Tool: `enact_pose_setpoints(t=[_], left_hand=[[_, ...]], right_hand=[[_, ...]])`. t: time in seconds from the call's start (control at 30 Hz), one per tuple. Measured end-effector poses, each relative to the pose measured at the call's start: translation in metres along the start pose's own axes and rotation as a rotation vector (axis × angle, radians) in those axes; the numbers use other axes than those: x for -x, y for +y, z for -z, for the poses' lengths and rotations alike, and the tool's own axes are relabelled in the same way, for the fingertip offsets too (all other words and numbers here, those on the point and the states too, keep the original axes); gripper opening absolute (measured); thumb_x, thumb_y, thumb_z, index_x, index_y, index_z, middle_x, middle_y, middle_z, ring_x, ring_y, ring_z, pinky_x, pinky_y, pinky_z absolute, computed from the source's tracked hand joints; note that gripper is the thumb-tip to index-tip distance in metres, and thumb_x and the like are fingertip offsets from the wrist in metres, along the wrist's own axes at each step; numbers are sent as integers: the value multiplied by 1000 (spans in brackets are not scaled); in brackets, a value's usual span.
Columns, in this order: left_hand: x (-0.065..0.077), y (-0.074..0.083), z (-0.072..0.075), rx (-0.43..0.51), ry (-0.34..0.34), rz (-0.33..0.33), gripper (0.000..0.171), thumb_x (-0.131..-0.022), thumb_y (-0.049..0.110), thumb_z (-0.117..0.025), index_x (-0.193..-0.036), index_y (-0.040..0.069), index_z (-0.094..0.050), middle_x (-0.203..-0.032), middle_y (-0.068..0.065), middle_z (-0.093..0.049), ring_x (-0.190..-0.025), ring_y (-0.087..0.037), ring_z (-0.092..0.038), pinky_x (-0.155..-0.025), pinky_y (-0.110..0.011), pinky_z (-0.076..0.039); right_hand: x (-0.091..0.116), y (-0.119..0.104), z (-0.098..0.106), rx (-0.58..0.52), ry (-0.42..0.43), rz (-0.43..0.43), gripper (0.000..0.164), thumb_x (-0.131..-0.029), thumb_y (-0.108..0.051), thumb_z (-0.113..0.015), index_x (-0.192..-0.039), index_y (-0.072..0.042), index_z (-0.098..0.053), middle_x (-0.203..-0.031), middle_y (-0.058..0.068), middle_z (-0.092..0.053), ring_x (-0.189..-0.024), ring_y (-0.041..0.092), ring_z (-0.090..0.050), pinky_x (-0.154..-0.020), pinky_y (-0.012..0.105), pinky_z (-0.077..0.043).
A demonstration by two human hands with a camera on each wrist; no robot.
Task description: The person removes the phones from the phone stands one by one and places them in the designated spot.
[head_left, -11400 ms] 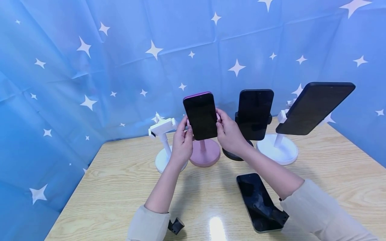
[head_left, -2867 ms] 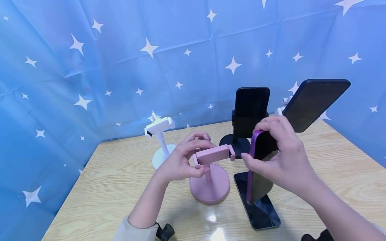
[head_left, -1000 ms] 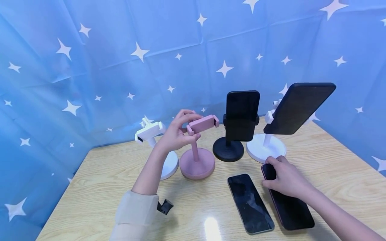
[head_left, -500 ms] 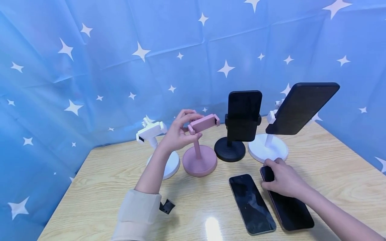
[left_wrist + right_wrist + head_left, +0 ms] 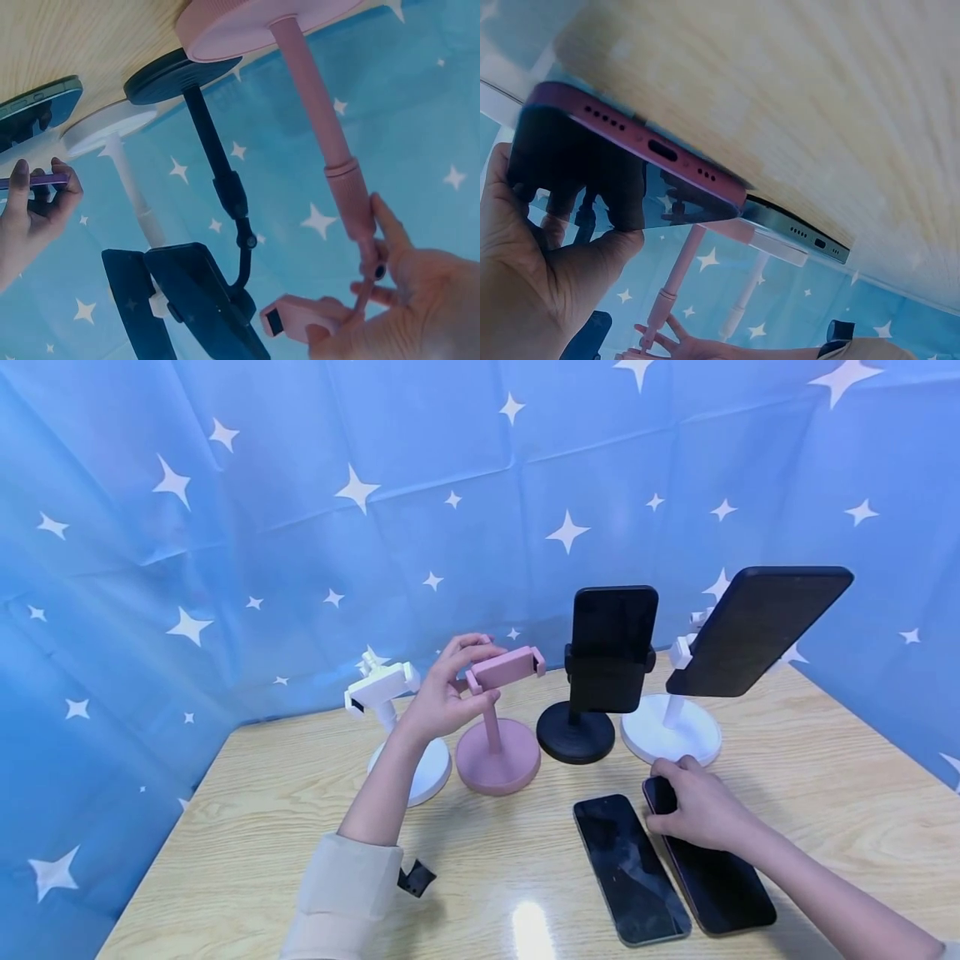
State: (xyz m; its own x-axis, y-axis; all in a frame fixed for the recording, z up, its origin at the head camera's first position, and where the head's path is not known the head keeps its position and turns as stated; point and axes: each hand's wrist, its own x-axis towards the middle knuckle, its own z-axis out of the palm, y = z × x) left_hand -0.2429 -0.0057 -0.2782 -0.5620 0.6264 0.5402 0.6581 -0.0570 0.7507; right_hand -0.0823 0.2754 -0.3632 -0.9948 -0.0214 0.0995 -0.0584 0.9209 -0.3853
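Observation:
My left hand (image 5: 453,689) holds the pink phone stand (image 5: 498,760) near the joint behind its vacant clamp. In the left wrist view, thumb and fingers curl round the neck of that pink stand (image 5: 315,105). My right hand (image 5: 697,806) grips the upper end of a purple-edged smartphone (image 5: 723,893) lying screen up on the table. The right wrist view shows the charging port end of this smartphone (image 5: 641,142) and the fingers at its far end. Close along its left side lies a second smartphone (image 5: 630,868) with a pale green edge, also screen up.
Left of the pink stand is a white phone stand (image 5: 431,772) with a vacant clamp. To the right, a black stand (image 5: 576,733) carries a smartphone (image 5: 615,643) and another white stand (image 5: 671,731) carries a tablet (image 5: 757,631). A blue star-printed curtain (image 5: 300,527) hangs behind the table.
The purple-edged smartphone has come out of the pink stand's clamp and been laid beside the other smartphone by my right hand. My left hand stays on the pink stand, which shifted forward, then back.

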Motion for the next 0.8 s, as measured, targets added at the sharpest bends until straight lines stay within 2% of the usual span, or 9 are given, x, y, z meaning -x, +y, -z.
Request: enact_pose_setpoints(t=[0.3, 0.47, 0.8], left_hand=[[4, -5, 1, 46, -4, 8, 43, -79, -7, -59, -122, -2, -54, -140, -6, -34, -123, -22, -40, -89, -42, -47], [5, -7, 1, 91, 0, 24, 44, -80, -9, -58, -123, -5, -51, -143, -10, -30, -123, -25, -41, -87, -40, -48], [7, -9, 2, 173, -2, 35, 44, -82, -8, -57, -125, -8, -47, -147, -8, -26, -129, -22, -34, -89, -29, -45]], right_hand=[[-4, 2, -1, -18, -50, -3, 47, -62, -25, -76, -98, -4, -54, -84, 13, -48, -65, 22, -46, -55, 31, -38], [-7, 3, -3, -34, -60, 13, 49, -62, -25, -78, -98, -3, -54, -83, 13, -48, -66, 21, -46, -55, 30, -39], [-11, 10, -7, -41, -94, 46, 47, -63, -31, -80, -94, -6, -55, -84, 11, -51, -74, 23, -47, -60, 33, -40]])
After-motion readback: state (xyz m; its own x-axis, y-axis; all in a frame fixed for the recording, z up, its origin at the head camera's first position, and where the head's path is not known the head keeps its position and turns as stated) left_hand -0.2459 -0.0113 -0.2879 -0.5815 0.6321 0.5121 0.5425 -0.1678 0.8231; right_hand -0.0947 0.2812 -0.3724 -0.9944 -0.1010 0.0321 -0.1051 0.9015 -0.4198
